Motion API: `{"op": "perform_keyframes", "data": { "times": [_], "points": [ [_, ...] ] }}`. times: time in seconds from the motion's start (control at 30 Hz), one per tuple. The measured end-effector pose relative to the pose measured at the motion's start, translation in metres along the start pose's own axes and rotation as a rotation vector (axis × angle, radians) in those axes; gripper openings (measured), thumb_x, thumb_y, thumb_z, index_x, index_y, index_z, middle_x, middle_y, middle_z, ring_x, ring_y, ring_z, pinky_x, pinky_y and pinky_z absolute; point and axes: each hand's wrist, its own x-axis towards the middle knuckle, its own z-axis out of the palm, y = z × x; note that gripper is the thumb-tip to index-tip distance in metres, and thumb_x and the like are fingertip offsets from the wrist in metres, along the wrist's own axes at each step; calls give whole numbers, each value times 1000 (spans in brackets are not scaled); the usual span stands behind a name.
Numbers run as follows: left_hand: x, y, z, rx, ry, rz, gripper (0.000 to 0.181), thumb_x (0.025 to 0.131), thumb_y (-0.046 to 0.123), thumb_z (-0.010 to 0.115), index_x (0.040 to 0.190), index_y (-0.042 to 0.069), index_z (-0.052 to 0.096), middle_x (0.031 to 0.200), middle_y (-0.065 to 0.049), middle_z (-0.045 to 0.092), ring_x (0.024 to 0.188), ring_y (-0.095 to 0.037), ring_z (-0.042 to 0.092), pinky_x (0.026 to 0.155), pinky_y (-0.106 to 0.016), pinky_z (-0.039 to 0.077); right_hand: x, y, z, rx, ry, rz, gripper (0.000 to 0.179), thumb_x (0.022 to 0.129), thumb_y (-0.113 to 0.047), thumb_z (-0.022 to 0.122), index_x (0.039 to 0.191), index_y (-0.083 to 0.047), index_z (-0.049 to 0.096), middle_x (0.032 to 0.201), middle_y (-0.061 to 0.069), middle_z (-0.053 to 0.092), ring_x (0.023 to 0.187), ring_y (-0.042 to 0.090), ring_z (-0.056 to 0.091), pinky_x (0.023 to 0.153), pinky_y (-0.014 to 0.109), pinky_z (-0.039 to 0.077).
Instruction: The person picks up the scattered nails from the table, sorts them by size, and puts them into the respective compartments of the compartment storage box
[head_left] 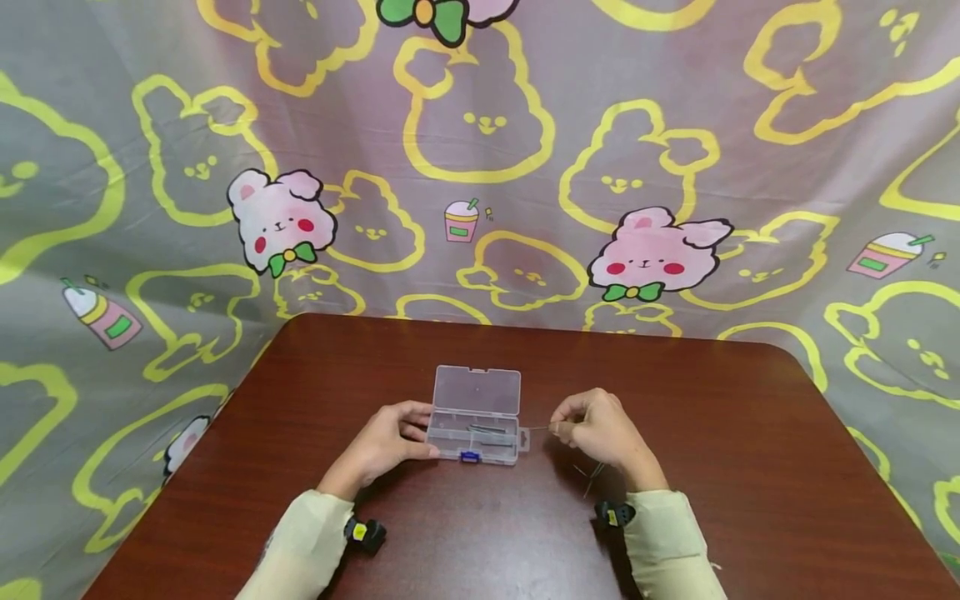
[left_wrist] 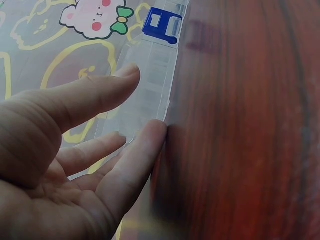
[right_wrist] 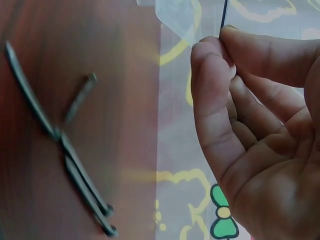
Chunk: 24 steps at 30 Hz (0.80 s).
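A clear plastic compartment box stands with its lid raised, and a blue latch is on the front side. Several grey nails lie in its compartments. My left hand holds the box's left end, thumb at the front corner and fingers along the end. To the right of the box, my right hand pinches a thin nail between thumb and forefinger; it points toward the box's hanging tab. Several loose nails lie on the table beneath the right hand.
The brown wooden table has rounded far corners. Behind and around it hangs a grey curtain with yellow outlines and cartoon rabbits. Dark wrist devices sit at both sleeves.
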Motion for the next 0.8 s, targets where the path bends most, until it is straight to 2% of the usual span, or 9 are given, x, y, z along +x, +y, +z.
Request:
{"op": "perform_keyframes", "data": {
  "times": [0.3, 0.8],
  "points": [
    [1, 0, 2, 0, 10, -8, 66, 72, 5, 91, 131, 0, 62, 112, -11, 66, 94, -23, 64, 77, -36, 55, 5, -3, 9, 2, -14, -50, 15, 80, 4, 71, 75, -9, 75, 60, -7, 62, 52, 11, 56, 49, 28, 46],
    [1, -4, 0, 4, 11, 2, 66, 72, 6, 91, 131, 1, 62, 111, -10, 66, 94, -22, 64, 77, -35, 55, 11, -8, 31, -37, -6, -35, 14, 80, -2, 72, 72, -13, 75, 56, -10, 59, 52, 11, 57, 52, 31, 47]
  ]
}}
